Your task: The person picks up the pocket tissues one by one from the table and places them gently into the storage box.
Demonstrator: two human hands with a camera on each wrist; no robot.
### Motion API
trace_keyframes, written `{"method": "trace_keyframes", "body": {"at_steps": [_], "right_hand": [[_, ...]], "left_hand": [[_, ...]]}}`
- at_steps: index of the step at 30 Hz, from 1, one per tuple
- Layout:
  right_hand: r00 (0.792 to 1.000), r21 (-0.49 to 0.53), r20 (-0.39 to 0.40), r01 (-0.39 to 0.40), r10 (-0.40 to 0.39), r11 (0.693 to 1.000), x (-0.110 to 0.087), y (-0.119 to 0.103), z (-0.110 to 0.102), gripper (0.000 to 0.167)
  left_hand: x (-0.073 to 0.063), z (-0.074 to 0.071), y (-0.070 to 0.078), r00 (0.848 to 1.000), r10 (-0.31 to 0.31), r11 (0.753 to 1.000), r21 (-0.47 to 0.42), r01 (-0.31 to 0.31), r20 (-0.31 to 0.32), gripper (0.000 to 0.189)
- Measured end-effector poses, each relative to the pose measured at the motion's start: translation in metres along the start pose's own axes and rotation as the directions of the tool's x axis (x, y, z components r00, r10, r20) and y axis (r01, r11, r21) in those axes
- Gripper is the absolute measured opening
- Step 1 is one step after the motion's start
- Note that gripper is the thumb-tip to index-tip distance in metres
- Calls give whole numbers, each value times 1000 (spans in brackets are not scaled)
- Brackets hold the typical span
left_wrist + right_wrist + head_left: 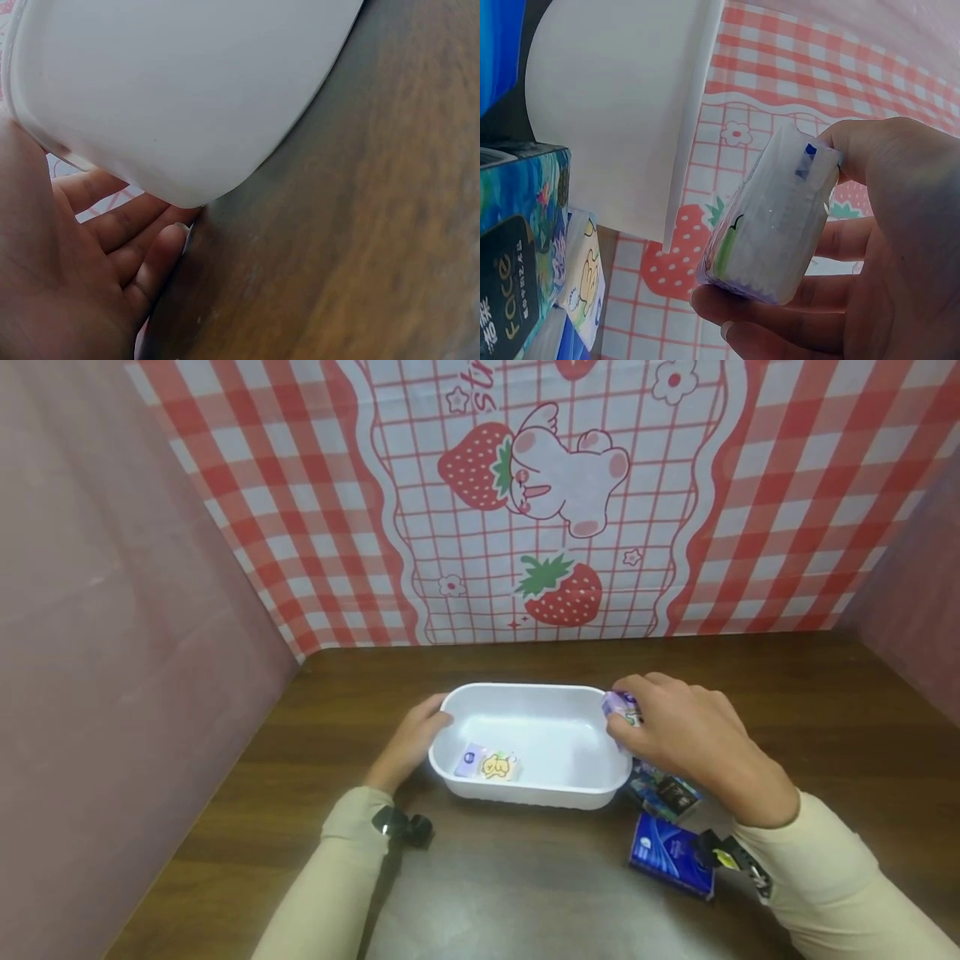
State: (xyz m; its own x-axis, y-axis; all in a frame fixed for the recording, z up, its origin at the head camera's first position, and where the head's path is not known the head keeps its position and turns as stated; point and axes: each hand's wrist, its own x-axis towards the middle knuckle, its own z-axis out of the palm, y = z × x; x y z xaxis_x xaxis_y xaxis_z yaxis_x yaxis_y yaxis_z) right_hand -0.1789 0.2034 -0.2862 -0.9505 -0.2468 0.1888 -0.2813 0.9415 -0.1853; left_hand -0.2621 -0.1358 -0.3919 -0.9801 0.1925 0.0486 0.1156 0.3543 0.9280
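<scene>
A white plastic basin (536, 792) sits in the middle of the table. My left hand (411, 737) grips its left end, with the thumb over the rim and the fingers (124, 221) curled outside beneath it. Above the basin's right end, my right hand (690, 727) holds a small plastic-wrapped tissue pack (772, 217), pinched between thumb and fingers. From the head view the pack's purple side shows, partly covered by the hand. Inside the basin, at the front left, lies a purple and white pack (470, 760) with a yellow cartoon figure.
Right of the basin lie a teal pack with a dark label (514, 255) reading "Face" and a blue pack (672, 853). A pack with a yellow cartoon (585, 281) shows beside the teal one. A strawberry-checked cloth (555, 527) hangs behind the wooden table.
</scene>
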Motion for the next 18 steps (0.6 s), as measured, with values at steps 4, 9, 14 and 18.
{"method": "trace_keyframes", "body": {"at_steps": [4,9,14,18], "right_hand": [[1000,4,-2,-2,2,1000,0,-1,1,51],[1000,0,-5,8,-8,1000,0,-3,2,50],[1000,-6,-10,19,-19,1000,0,-5,5,51],[999,-5,-23,30,-31,1000,-1,-6,6,49]], "left_hand": [[0,0,1,1000,6,1000,1,-6,1,43],[2,0,-1,1000,14,1000,3,-14,-4,43],[2,1,-2,1000,17,1000,10,-17,-3,44],[1,1,-2,1000,26,1000,10,-26,0,44]]}}
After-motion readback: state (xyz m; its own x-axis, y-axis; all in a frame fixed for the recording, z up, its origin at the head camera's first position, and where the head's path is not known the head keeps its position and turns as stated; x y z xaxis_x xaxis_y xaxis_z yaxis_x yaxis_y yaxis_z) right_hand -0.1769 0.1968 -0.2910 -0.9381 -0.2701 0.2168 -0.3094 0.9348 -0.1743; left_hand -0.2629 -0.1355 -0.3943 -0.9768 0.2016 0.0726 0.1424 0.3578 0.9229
